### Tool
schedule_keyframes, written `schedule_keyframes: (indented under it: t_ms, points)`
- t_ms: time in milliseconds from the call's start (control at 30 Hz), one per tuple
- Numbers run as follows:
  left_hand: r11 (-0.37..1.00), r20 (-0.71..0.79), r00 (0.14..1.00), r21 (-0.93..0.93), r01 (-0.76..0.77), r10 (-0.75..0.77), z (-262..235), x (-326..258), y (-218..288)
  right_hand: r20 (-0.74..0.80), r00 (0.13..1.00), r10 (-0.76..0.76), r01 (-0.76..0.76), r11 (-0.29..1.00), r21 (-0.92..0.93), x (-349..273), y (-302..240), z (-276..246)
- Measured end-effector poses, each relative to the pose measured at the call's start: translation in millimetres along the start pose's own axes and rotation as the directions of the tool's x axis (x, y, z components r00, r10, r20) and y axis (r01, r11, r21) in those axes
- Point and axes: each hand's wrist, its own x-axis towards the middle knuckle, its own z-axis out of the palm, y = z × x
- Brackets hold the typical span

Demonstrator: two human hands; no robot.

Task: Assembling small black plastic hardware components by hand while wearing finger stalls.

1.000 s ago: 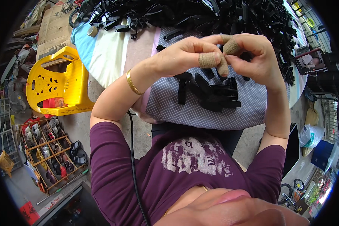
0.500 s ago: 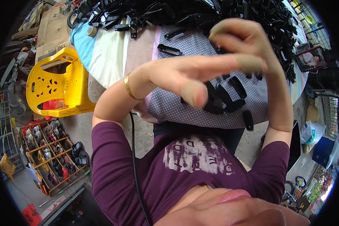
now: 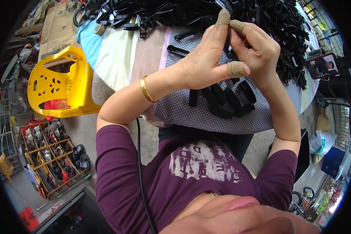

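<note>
My left hand [image 3: 208, 58], a gold bangle [image 3: 145, 89] at its wrist, is held over the table with fingers stretched forward and thumb apart. Tan tape wraps its thumb and a fingertip. To its right, my right hand [image 3: 259, 52] has curled fingers, its taped index finger touching or nearly touching the left fingertips. Whatever it pinches is hidden. Several narrow black plastic pieces [image 3: 221, 109] lie below the hands near the table's front edge. A slim, looped black piece [image 3: 177, 50] rests left of them.
A large heap of similar black pieces [image 3: 277, 23] covers the back of the cloth-covered table [image 3: 117, 50]. A tape roll [image 3: 99, 30] sits at its left edge. Left stands a yellow plastic chair [image 3: 76, 85], with a shoe rack [image 3: 50, 156] below. A phone [image 3: 323, 65] is at the right.
Both hands have come together farther from me, the left fingers now pointing at the heap. A black piece seen by the front edge no longer shows there.
</note>
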Motion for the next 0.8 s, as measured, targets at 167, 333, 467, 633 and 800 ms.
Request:
schedule_keyframes:
  t_ms: [167, 333, 467, 633, 800]
  points:
    - [0.995, 0.024, 0.994, 0.013, 0.103, -0.103, -1, -5, 6, 0.026, 1.0, -0.005, 0.005, 1.0, -0.008, 2, 3, 1]
    - [0.99, 0.008, 0.994, -0.092, 0.107, -0.106, 6, -4, 5, 0.072, 0.996, -0.06, 0.058, 0.998, 0.032, 6, 4, -5]
    - [0.818, -0.016, 0.979, -0.552, 0.159, -0.201, 7, -1, 12, 0.106, 0.993, -0.06, 0.049, 0.993, 0.105, 7, 5, -8]
    - [0.331, -0.025, 0.924, -0.937, 0.112, -0.381, -2, 6, 4, 0.15, 0.982, -0.111, 0.11, 0.994, 0.016, 6, 7, -10]
    - [0.356, -0.108, 0.802, -0.925, 0.136, -0.588, -41, 2, -45, 0.152, 0.948, 0.279, -0.293, 0.953, 0.079, 13, 27, -40]
